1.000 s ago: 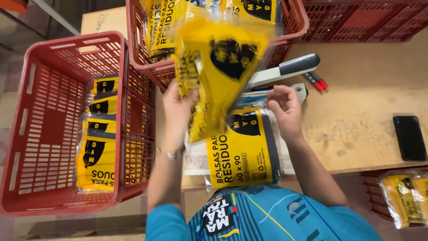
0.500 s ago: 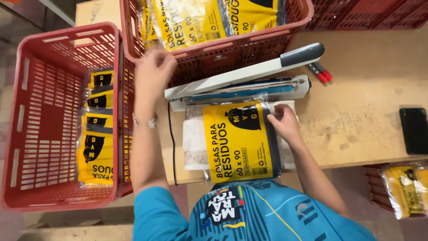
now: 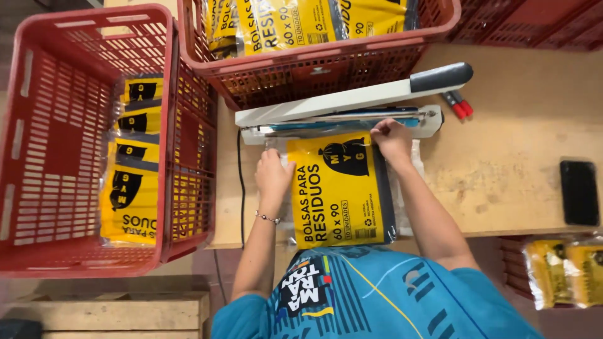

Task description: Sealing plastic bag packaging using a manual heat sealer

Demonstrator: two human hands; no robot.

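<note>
Left hand (image 3: 273, 172) and right hand (image 3: 392, 138) pinch top corners of yellow packet (image 3: 339, 188) between them; heat sealer (image 3: 352, 110) just beyond fingertips, on bench (image 3: 515, 157).

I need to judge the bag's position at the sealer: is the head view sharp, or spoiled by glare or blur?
Head view: sharp and evenly lit, no motion blur; slight sheen on the yellow bag between left hand and right hand; sealer edges crisp; lower corners dim.

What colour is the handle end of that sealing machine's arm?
Dark grey handle on a white arm, seen in the head view.
</note>
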